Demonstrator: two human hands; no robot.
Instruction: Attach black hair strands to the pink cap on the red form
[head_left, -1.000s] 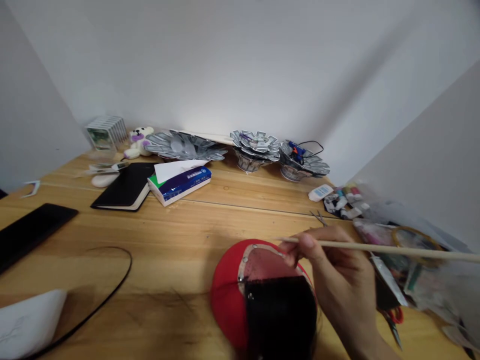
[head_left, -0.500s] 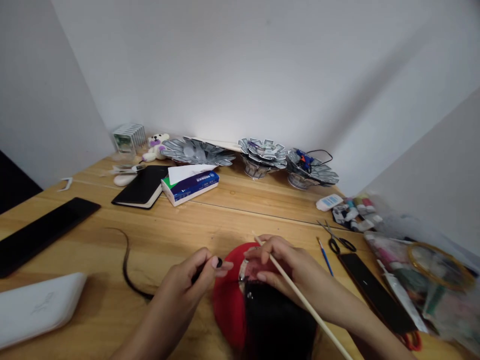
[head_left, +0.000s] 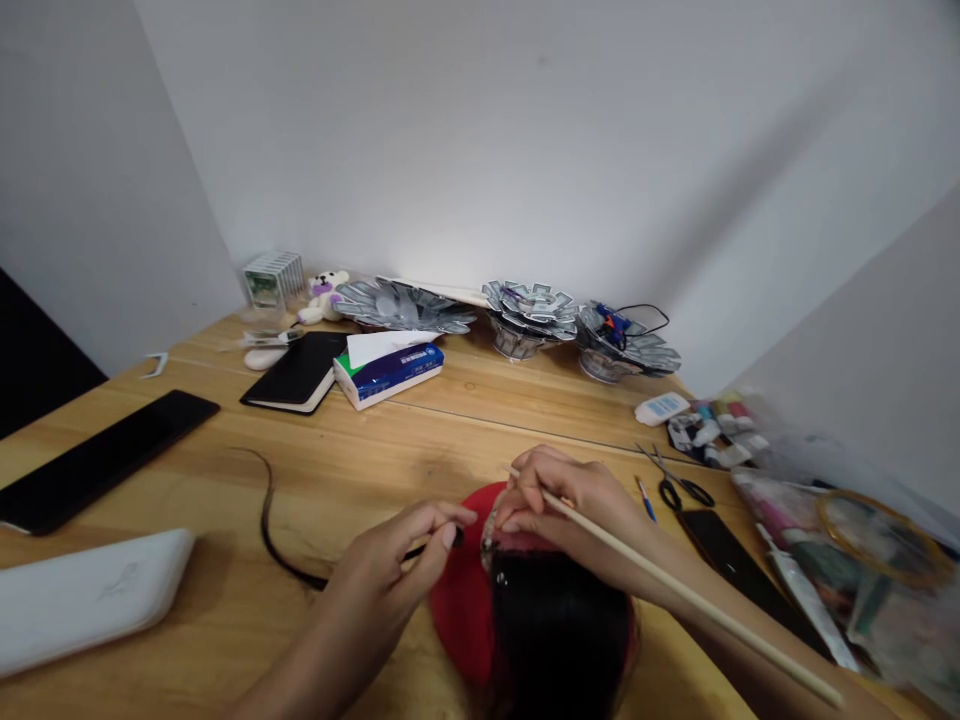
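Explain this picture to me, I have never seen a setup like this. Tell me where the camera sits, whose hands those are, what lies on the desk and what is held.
No machine here: a person wears one camera on the head, looking forward and down, so both hands are that person's own. The left hand pinches a dark strand of hair that trails across the wooden desk. The right hand holds a thin wooden stick and touches a red dome partly covered by black hair. Further off lie a tissue pack, a black notebook and scissors.
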